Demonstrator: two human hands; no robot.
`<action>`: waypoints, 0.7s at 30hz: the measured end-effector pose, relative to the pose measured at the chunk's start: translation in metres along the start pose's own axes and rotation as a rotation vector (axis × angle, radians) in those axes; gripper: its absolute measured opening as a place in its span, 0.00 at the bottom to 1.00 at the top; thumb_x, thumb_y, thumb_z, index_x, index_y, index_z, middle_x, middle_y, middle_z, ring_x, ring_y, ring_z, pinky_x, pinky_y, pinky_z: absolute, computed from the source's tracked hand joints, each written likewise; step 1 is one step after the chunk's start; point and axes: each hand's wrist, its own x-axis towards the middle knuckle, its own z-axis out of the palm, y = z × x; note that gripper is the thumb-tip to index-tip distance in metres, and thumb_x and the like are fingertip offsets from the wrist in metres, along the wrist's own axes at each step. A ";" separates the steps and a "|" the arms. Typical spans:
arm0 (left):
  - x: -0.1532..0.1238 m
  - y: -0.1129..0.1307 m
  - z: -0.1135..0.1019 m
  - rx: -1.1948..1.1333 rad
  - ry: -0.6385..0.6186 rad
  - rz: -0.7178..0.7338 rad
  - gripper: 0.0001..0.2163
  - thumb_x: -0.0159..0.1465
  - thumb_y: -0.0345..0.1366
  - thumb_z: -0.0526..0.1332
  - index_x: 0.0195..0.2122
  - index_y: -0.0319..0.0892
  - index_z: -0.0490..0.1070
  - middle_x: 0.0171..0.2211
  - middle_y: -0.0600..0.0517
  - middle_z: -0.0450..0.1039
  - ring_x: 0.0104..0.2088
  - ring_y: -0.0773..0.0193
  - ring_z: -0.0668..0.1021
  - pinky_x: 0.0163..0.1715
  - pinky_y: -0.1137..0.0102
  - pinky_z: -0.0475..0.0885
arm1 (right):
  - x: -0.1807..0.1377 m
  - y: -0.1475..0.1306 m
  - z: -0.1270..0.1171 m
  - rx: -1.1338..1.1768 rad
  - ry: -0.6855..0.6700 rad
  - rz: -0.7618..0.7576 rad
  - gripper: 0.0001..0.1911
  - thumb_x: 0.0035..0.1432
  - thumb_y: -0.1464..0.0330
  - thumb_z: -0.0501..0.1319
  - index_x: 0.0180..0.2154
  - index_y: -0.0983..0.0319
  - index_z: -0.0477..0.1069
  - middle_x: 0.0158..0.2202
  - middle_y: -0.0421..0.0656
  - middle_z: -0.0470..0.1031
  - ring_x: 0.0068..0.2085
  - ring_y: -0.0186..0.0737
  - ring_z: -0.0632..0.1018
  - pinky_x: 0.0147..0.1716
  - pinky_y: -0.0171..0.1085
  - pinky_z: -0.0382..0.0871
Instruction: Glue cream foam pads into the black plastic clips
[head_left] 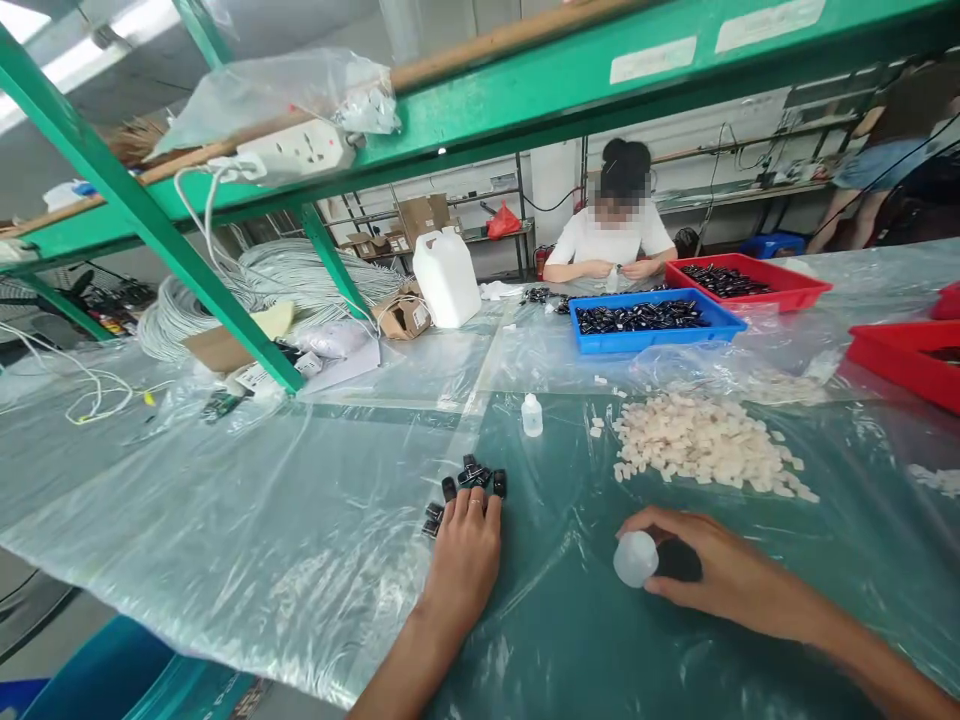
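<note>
The left hand (463, 545) lies flat, palm down, on the plastic-covered table (262, 540), fingers stretched forward and holding nothing; its fingertips touch a loose cluster of small black parts (466, 488) — roughly ten, though the heap is too tight to count surely — which sit right at and just beyond the fingertips, with a few by the forefinger side. The right hand (712, 570) is curled around one small white bottle (635, 558), thumb and fingers closed about its body, the rounded end pointing toward the left hand; a dark patch under the palm cannot be made out. Beyond the right hand, well apart, spreads one pile of pale small pieces (701, 450), far too many to count. Between the two hands and farther off stands one small white dropper bottle (532, 415), upright. Across the table a person in a white top (611, 240) works beside one blue tray (649, 320) and one red tray (750, 283), both holding dark parts; a second red tray (907, 360) sits at the right edge.
</note>
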 end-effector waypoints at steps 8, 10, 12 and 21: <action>0.037 0.043 -0.006 -0.481 -0.030 0.072 0.12 0.71 0.39 0.62 0.54 0.42 0.72 0.46 0.48 0.77 0.39 0.59 0.82 0.39 0.60 0.80 | 0.020 -0.017 -0.011 0.332 0.073 -0.214 0.13 0.62 0.58 0.66 0.42 0.56 0.68 0.42 0.42 0.73 0.45 0.44 0.79 0.43 0.40 0.74; 0.056 0.059 -0.004 -0.646 0.004 0.036 0.11 0.72 0.38 0.62 0.53 0.40 0.72 0.43 0.49 0.78 0.39 0.59 0.82 0.38 0.61 0.80 | 0.027 -0.014 -0.013 0.376 0.128 -0.239 0.14 0.61 0.57 0.67 0.42 0.56 0.68 0.42 0.41 0.72 0.44 0.43 0.78 0.42 0.39 0.74; 0.074 0.073 0.003 -0.797 0.006 0.037 0.08 0.71 0.36 0.63 0.47 0.39 0.73 0.41 0.50 0.78 0.40 0.59 0.82 0.39 0.60 0.81 | 0.030 -0.009 -0.013 0.413 0.181 -0.244 0.15 0.62 0.56 0.67 0.42 0.57 0.67 0.42 0.41 0.71 0.44 0.42 0.77 0.42 0.39 0.74; 0.076 0.069 0.028 -0.961 -0.085 0.195 0.10 0.70 0.28 0.63 0.47 0.49 0.78 0.40 0.53 0.70 0.29 0.68 0.78 0.25 0.72 0.77 | 0.013 0.000 -0.008 0.296 0.332 -0.161 0.13 0.62 0.69 0.65 0.47 0.52 0.69 0.44 0.39 0.73 0.44 0.40 0.77 0.40 0.34 0.72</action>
